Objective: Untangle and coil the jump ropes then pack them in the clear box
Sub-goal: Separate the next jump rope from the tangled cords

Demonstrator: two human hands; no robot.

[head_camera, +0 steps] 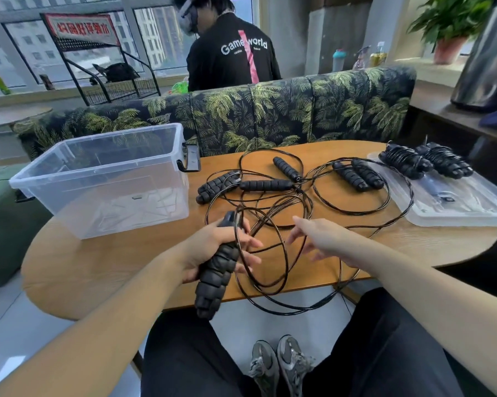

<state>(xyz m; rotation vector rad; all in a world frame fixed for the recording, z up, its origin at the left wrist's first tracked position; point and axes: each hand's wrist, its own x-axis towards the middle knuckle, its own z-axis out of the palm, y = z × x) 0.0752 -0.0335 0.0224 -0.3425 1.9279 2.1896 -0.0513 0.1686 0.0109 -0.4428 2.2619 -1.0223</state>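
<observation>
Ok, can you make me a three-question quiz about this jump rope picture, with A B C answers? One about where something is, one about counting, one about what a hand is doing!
1. Where do the coiled jump ropes lie?
A. in the clear box
B. on the clear lid
C. on the sofa

2. How many coiled bundles are there?
A. two
B. five
C. none

3. What is the left hand doing?
A. resting flat on the table
B. holding a cup
C. gripping black rope handles

Answers:
1 B: both bundles sit on the clear lid at the far right.
2 A: two wrapped bundles lie side by side.
3 C: its fingers curl round the rope handles, while the clear box holds no ropes.
</observation>
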